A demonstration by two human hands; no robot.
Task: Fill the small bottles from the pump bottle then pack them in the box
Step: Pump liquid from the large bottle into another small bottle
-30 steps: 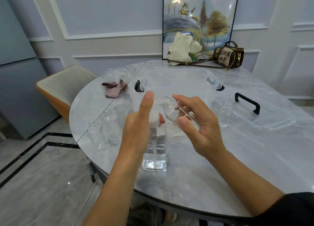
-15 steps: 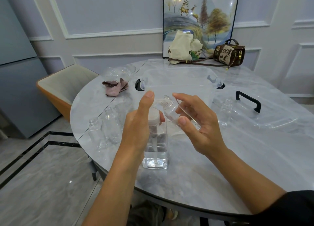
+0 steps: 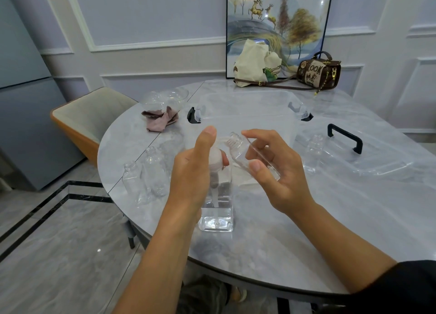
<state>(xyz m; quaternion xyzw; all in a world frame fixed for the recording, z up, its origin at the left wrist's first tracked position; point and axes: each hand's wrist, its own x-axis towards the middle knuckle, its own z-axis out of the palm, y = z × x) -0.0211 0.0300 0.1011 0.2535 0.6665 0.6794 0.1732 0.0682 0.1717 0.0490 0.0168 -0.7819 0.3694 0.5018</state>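
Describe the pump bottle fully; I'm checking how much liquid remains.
The pump bottle is clear, square-sided plastic with a white pump head and dip tube. Upright on the table, it holds liquid only low down. The left hand grips its pump head; its spout points at the mouth of the small bottle tilted in the right hand.

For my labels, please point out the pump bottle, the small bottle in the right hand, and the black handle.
pump bottle (image 3: 218,209), head view, its clear lower body.
small bottle (image 3: 239,156), head view, its shoulder below the neck.
black handle (image 3: 345,134), head view, its top bar.
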